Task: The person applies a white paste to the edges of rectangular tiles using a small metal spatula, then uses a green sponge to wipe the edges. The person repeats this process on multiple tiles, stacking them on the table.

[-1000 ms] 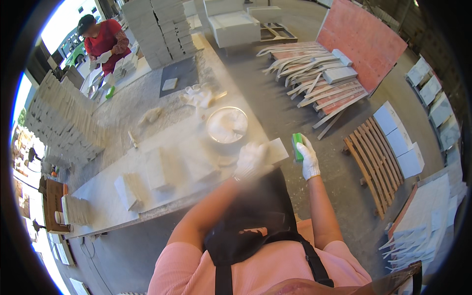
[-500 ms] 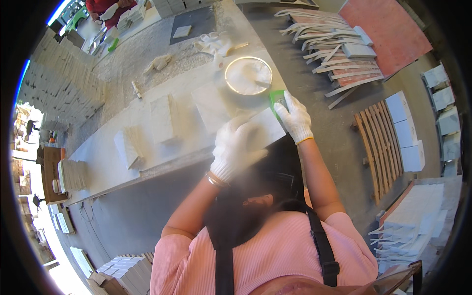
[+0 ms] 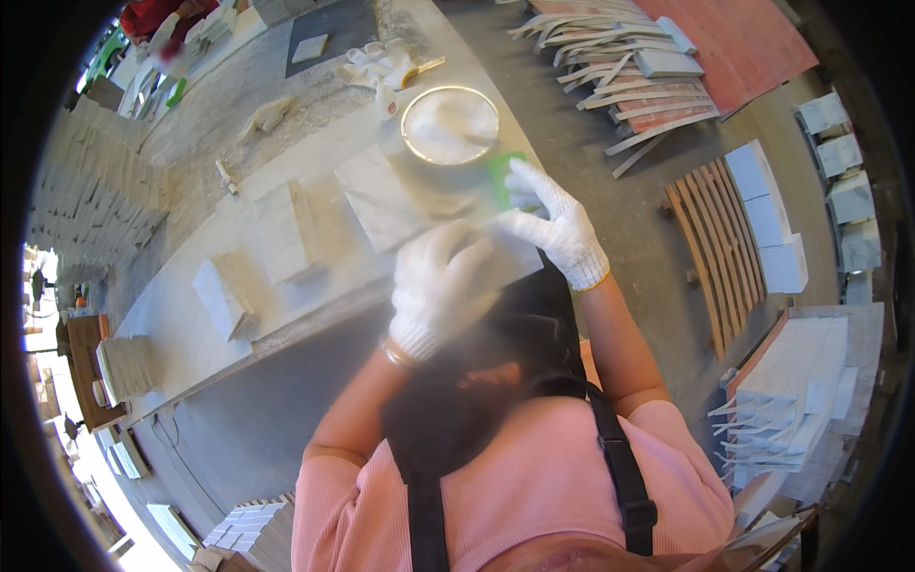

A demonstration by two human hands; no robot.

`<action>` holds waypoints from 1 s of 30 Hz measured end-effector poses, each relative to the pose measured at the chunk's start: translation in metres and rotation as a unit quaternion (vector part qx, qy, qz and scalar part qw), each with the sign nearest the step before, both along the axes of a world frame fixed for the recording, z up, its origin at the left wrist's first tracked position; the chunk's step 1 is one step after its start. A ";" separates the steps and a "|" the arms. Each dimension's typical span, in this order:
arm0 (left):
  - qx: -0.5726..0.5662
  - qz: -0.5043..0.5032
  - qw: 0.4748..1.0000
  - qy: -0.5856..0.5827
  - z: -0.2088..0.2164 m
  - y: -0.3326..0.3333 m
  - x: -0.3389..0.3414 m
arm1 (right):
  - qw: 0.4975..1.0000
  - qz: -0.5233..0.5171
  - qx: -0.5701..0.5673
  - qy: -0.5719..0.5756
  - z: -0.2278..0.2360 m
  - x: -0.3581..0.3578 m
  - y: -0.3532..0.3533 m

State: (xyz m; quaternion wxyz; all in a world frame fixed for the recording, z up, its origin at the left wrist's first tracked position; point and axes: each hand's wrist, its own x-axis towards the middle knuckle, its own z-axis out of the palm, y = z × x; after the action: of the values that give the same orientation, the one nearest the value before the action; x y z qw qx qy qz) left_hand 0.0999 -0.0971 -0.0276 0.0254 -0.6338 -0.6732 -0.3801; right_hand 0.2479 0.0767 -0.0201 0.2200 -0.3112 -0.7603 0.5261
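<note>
Both my hands wear white knit gloves. My left hand, a little blurred, bends its fingers around the left side of a white marble-look tile at the table's near edge. Beyond the tile's right end, my right hand has thumb and fingers apart. Its fingertips overlap a green block, and its thumb points left over the tile. Whether the fingertips touch the block I cannot tell. Just past the block stands a round bowl of white powder or paste.
Left of my hands on the dusty table lie marble-look tiles. Crumpled gloves and a brush-like tool lie farther back. Tile stacks rise at left. A wooden pallet stands right; a person in red works far left.
My right hand has spread its fingers, and the green block now sits left of them, partly behind. The tile has shifted toward me with my left hand on it. The whole view has shifted.
</note>
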 end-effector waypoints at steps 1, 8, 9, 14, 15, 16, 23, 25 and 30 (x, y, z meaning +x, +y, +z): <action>0.006 -0.001 1.000 0.006 0.001 0.000 0.001 | 0.999 -0.026 0.000 0.031 0.000 -0.003 0.005; 0.035 -0.015 0.999 0.014 0.006 -0.007 0.001 | 0.989 -0.079 -0.095 0.077 0.010 0.008 0.011; 0.036 -0.018 0.999 0.010 0.006 -0.007 0.001 | 0.987 -0.072 -0.130 0.067 0.012 0.011 0.008; 0.032 -0.035 0.998 -0.037 -0.004 -0.006 0.002 | 0.973 -0.017 -0.214 0.084 0.018 0.025 -0.004; 0.031 -0.038 0.997 -0.061 -0.006 -0.006 0.002 | 0.969 -0.003 -0.233 0.088 0.020 0.028 -0.007; 0.030 -0.040 0.995 -0.084 -0.008 -0.005 0.003 | 0.964 0.011 -0.251 0.092 0.022 0.031 -0.009; -0.082 -0.060 0.954 -0.281 -0.018 -0.010 0.004 | 0.958 0.102 -0.256 0.082 0.035 0.035 -0.021; -0.118 -0.069 0.932 -0.336 -0.018 -0.011 0.004 | 0.959 0.119 -0.244 0.082 0.040 0.033 -0.022; -0.169 -0.076 0.915 -0.359 -0.009 -0.012 0.003 | 0.964 0.126 -0.229 0.053 0.050 0.031 -0.026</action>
State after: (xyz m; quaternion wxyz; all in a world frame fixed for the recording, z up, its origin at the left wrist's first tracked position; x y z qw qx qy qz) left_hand 0.1032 -0.1096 -0.0366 -0.3546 -0.4988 -0.6409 -0.4635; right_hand 0.2789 0.0505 0.0303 0.1146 -0.2269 -0.6395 0.7256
